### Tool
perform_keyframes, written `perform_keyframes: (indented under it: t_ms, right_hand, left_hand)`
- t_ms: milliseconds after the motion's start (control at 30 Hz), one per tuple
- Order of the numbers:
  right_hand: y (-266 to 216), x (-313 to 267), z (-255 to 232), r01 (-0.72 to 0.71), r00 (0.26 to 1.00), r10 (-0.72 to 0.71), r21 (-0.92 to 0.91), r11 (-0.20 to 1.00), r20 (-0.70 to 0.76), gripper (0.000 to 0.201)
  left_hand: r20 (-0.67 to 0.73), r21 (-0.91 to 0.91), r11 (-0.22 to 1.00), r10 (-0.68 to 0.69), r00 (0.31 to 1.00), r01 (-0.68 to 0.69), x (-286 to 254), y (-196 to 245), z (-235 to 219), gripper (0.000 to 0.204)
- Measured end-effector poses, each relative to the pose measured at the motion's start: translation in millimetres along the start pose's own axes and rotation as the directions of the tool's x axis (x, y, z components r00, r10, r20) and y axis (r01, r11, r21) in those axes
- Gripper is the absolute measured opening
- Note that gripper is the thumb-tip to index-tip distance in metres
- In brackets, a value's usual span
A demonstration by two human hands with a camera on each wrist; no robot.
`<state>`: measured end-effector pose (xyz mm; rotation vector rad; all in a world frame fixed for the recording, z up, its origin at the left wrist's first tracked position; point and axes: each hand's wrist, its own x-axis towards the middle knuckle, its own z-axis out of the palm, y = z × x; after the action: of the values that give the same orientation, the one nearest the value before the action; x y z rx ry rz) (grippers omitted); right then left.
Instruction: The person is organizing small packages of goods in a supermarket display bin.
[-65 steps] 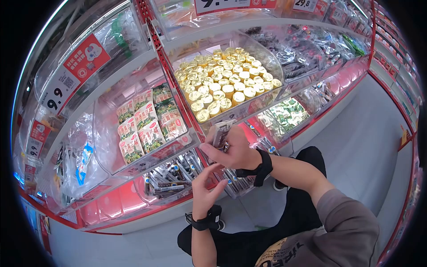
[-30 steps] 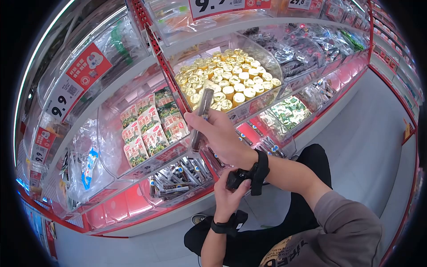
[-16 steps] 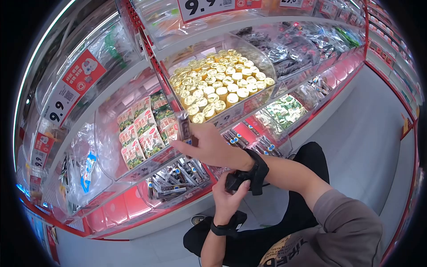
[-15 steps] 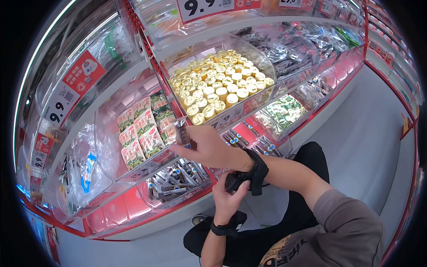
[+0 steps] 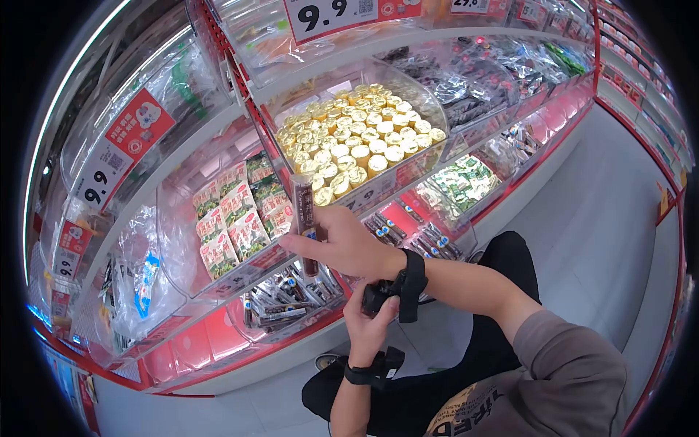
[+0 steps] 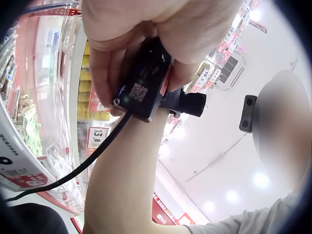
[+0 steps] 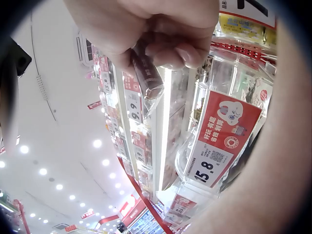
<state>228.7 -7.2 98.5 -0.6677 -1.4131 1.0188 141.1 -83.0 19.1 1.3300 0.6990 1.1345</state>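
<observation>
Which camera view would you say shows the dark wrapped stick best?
The head view, where both ends of the dark wrapped stick show beyond the right hand. The right wrist view shows one end, the rest hidden by fingers; the left wrist view does not show it.

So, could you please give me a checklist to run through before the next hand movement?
1. Wrapped stick gripped by the right hand: ok, fingers and thumb hold it.
2. Left hand free: not ok, it holds the black device at the right wrist.
3. Black strap around that wrist: ok.
4. Stick's wrapper fully sealed: cannot tell.
5. Stick clear of the shelf edge behind it: cannot tell, the depth is unclear.
</observation>
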Motion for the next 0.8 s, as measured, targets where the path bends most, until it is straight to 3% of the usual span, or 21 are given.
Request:
perform_keyframes:
  t_ms: [200,300,400,667,767,800]
  right_hand:
    - [6,-6,-4,0.048,0.999,-0.051,-0.203,0.978,-0.013,0.032]
    - [-5,-12,-2,-0.045,0.998,0.047,-0.064,0.997,0.032,0.034]
    - [-7,-9,-3,0.026,0.999,-0.017,-0.188,0.982,0.046,0.034]
    - [-3,-14,-3,0.022,0.995,-0.005,-0.161,0.987,0.103,0.039]
    - [4,-12,-8,0.029,0.996,-0.015,-0.160,0.987,0.091,0.040]
    - [3,-10,-10,0.038,0.996,-0.024,-0.158,0.987,0.091,0.039]
  left_hand:
    - [0.015,-0.011,1.000,0.011,1.000,-0.011,-2,-2,1,0.034]
    - [0.024,-0.011,1.000,0.021,0.999,-0.021,-2,-5,0,0.036]
    - [0.021,0.000,1.000,0.009,1.000,-0.009,-2,-5,-2,0.037]
    - [0.048,-0.082,0.996,-0.026,0.999,0.030,-3,-1,0,0.041]
    - [0.164,0.096,0.995,-0.023,0.986,0.007,1,2,-4,0.041]
    - [0.135,0.027,0.999,0.037,0.990,-0.041,3,2,-5,0.041]
